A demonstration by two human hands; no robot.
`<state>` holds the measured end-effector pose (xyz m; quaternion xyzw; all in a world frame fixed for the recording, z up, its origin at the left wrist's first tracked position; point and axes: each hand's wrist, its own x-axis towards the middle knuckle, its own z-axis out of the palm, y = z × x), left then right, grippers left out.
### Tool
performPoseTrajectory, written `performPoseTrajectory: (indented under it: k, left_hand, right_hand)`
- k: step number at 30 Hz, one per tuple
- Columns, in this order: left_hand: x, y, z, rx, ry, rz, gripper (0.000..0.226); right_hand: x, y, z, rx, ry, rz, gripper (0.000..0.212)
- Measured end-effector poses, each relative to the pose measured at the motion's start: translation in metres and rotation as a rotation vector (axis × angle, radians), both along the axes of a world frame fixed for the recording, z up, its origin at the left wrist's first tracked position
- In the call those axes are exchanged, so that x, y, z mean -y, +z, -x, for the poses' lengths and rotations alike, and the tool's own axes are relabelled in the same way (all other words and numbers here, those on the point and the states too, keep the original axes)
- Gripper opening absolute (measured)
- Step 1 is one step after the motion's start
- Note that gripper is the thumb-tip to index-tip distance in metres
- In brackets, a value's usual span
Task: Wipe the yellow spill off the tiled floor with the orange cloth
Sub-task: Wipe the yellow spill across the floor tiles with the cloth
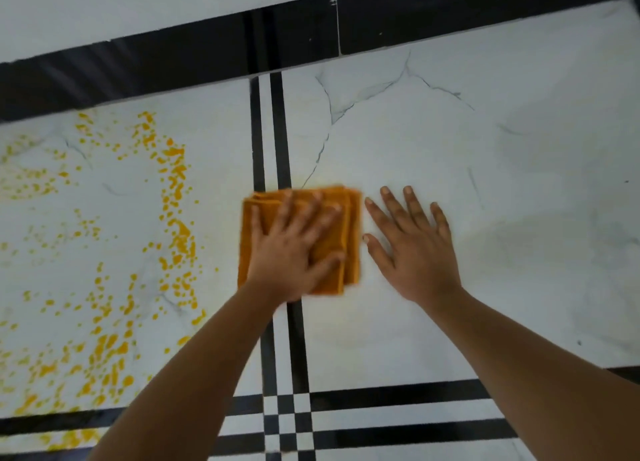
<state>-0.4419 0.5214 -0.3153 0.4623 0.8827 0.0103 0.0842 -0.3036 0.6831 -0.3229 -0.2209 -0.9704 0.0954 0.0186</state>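
Orange cloth (304, 218): folded, pinned flat under left hand (294, 253), fingers splayed; yellow spill (173, 218) lies leftward, nearer this hand; right hand (415, 249) spread on bare tiled floor (485, 183).

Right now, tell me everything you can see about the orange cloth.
The orange cloth is folded into a rough square of several layers, edges stacked along its right side. It looks like soft woven fabric, slightly blurred. It lies flat on the white marbled floor, covering part of the double black stripe. The left hand presses on it, fingers spread. The right hand rests beside it. The yellow spill lies to its left.
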Motion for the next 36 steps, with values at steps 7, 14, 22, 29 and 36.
performPoseTrajectory:
  k: [7,14,22,29,36]
  left_hand:
    - [0.014,-0.001,-0.015,0.0,-0.127,0.008,0.07]
    - [0.006,-0.002,-0.008,0.004,0.256,-0.032,0.073]
    - [0.046,0.003,0.004,0.03,0.554,-0.078,0.076]
    - [0.068,-0.001,0.079,0.024,0.82,-0.074,0.077]
    - [0.078,-0.003,0.175,0.043,0.797,-0.09,0.07]
  right_hand:
    - [0.001,0.003,0.001,0.045,-0.009,0.015,0.056]
    - [0.001,0.004,0.003,0.077,-0.01,0.009,0.055]
    - [0.016,0.022,0.03,0.059,0.032,0.051,0.058]
    - [0.068,0.026,0.151,0.015,0.256,0.165,0.062]
    - [0.077,0.023,0.265,0.015,0.173,0.126,0.056]
